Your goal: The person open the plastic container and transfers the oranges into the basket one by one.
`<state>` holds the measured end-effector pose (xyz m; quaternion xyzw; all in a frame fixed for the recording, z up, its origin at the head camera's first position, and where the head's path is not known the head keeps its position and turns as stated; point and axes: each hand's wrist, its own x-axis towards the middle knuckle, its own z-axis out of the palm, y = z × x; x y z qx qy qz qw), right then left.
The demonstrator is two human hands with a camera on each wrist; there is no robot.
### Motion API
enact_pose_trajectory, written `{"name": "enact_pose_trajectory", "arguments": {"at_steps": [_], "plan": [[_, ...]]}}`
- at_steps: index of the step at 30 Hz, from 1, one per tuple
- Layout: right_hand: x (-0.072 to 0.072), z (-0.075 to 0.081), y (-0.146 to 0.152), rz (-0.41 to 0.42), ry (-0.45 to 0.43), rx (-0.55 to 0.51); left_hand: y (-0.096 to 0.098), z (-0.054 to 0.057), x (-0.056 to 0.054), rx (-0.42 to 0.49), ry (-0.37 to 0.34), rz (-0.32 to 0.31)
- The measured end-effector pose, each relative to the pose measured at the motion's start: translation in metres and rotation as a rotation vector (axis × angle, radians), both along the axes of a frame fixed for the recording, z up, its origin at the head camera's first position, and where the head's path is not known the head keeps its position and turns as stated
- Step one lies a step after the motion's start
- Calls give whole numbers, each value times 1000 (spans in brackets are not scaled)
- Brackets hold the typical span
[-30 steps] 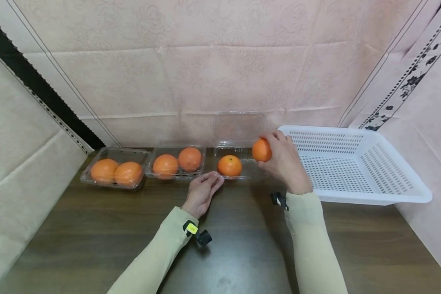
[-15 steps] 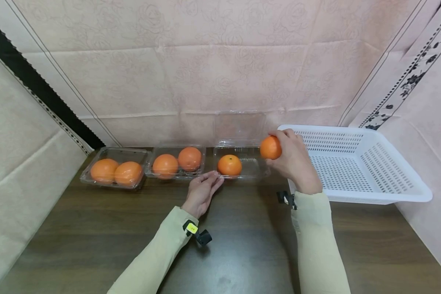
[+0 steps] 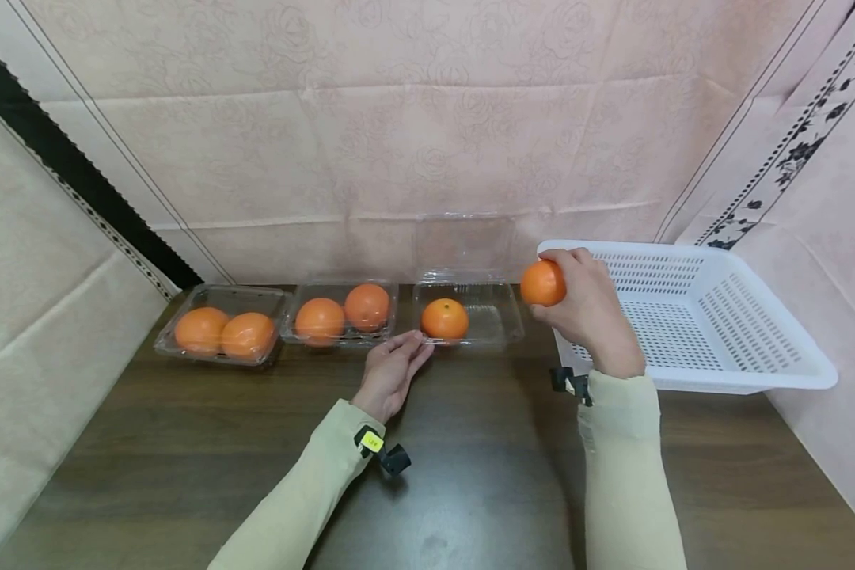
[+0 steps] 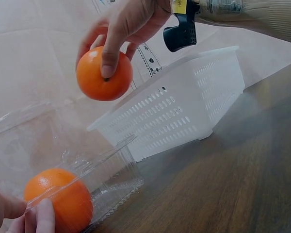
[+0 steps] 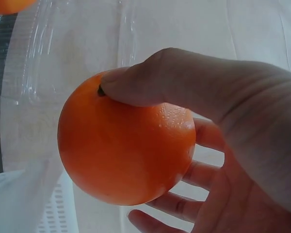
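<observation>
My right hand [image 3: 590, 309] grips an orange [image 3: 543, 283] and holds it up at the left edge of the white basket [image 3: 691, 380]. In the right wrist view the thumb lies across the top of this orange [image 5: 121, 145], by its stem, with fingers behind it. My left hand [image 3: 392, 372] pinches the front rim of an open clear plastic container [image 3: 495, 324]; thumb and fingers meet on that rim in the left wrist view. Another orange [image 3: 445, 319] sits in the container's left half. Its transparent lid [image 3: 465, 241] stands raised against the cloth behind.
Two more clear containers stand in a row to the left, the nearer one [image 3: 342, 336] and the far-left one [image 3: 214, 356], each with two oranges inside. A patterned cloth [image 3: 399, 158] rises behind the brown wooden table [image 3: 470, 459].
My right hand has moved to the right with the orange, from above the open container's right side to the basket's left edge. The left hand has stayed at the rim.
</observation>
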<state>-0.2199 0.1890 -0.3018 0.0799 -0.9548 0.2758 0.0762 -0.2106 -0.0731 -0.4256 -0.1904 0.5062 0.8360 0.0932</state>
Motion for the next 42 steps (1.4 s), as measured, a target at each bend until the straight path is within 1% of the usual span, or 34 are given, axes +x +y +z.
{"name": "enact_pose_trajectory", "arguments": {"at_steps": [8,14,19,26,34,42], "plan": [[3,2,11,-8,-9,2,0,0,1,20,3,6],[4,3,18,-17,-18,6,1,-1,0,18,-9,11],[4,3,24,-27,-41,7,2,-1,-1,14,-14,14],[3,2,32,-46,-82,8,2,1,0,15,0,11],[4,3,34,-34,-81,10,1,1,0,10,-6,14],[8,5,38,-40,-124,22,1,0,0,11,-5,9]]}}
